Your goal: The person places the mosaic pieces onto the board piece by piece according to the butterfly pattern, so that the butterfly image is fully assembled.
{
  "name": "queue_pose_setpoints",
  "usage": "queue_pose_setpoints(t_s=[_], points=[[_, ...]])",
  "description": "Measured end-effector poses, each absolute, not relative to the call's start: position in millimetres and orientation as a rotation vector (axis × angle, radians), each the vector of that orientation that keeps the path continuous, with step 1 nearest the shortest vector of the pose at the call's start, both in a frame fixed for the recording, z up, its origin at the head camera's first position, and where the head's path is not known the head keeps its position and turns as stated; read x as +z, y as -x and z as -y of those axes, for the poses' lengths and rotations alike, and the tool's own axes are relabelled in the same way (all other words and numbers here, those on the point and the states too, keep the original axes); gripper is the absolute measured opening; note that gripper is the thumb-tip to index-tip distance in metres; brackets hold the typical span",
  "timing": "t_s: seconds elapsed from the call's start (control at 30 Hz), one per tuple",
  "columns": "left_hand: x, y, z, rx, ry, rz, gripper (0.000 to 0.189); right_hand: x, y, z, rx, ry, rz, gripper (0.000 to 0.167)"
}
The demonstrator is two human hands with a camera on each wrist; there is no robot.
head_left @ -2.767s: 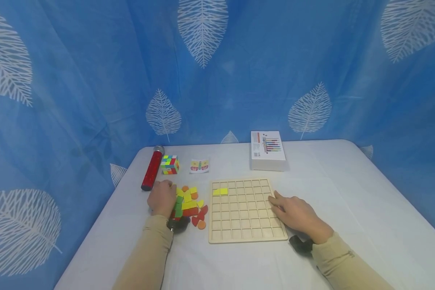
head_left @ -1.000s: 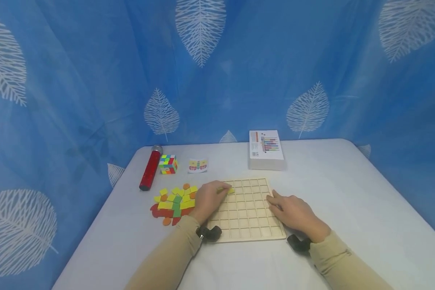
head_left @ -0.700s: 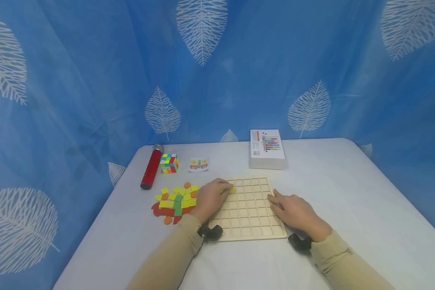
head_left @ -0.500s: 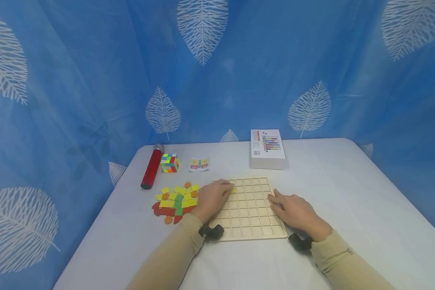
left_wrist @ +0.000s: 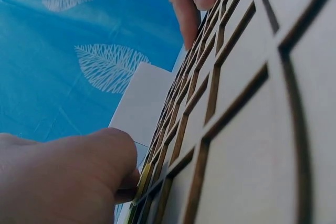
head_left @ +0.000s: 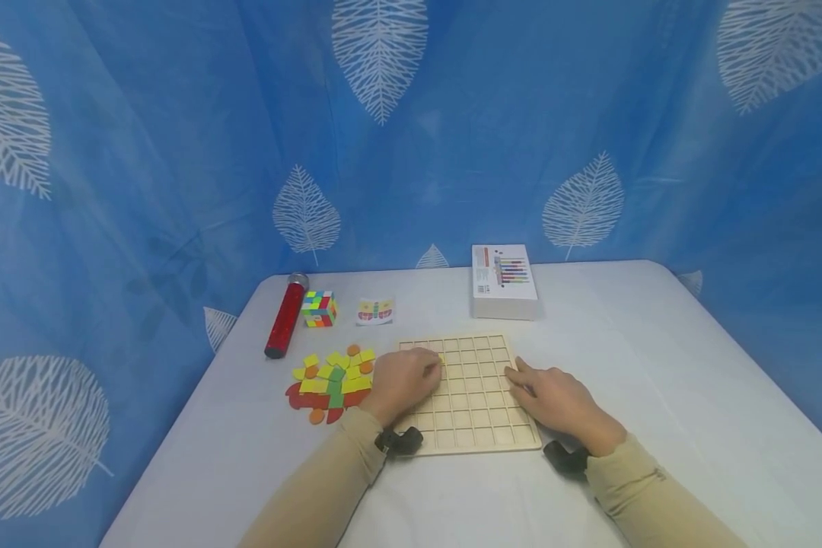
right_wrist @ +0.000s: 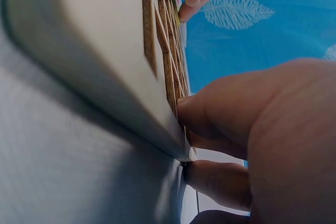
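The wooden grid board (head_left: 473, 399) lies flat before me, its square cells outlined by raised ridges. My left hand (head_left: 403, 380) is over its upper left part, fingers bent, pinching a yellow tile (left_wrist: 144, 181) at a cell; in the head view only a sliver of yellow shows past the fingers. The cells under this hand are hidden. At the right edge, my right hand (head_left: 562, 403) grips the board, with one finger (right_wrist: 210, 111) over the top and another (right_wrist: 218, 182) against the side. Left of the board lies a loose spread of yellow, green, red and orange tiles (head_left: 336, 384).
Behind the tiles are a red microphone-like stick (head_left: 286, 320), a puzzle cube (head_left: 320, 309) and a small picture card (head_left: 375, 311) with a butterfly-like pattern. A white box (head_left: 504, 281) stands behind the board on the white-covered table (head_left: 623, 335). A blue leaf-patterned curtain (head_left: 493, 144) hangs around it.
My left hand has come from the loose tiles to the board's upper left with a yellow tile. In the last half second its fingers have bent further. The right hand stays at the edge.
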State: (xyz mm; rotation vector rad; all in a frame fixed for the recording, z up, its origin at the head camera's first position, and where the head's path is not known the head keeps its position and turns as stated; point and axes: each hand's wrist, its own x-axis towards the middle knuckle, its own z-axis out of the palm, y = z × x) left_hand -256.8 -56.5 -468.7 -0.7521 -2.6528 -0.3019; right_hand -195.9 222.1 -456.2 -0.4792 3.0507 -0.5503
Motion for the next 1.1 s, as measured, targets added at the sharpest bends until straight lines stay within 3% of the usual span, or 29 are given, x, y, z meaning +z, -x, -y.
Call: queue_pose_setpoints(t_s=[0.13, 0.27, 0.6, 1.1], points=[[-470, 254, 59, -0.368, 0.636, 2.668, 0.016, -457, 196, -221, -0.561, 0.48, -3.052, 0.041], [-466, 247, 69, -0.472, 0.344, 2.747, 0.018, -457, 196, -220, -0.571, 0.484, -3.036, 0.042], [-453, 259, 129, -0.631, -0.266, 2.843, 0.04, -454, 194, -222, -0.562, 0.467, -3.04, 0.042], [-465, 270, 146, -0.687, -0.363, 2.96, 0.044, -454, 194, -222, -0.546, 0.476, -3.035, 0.043]])
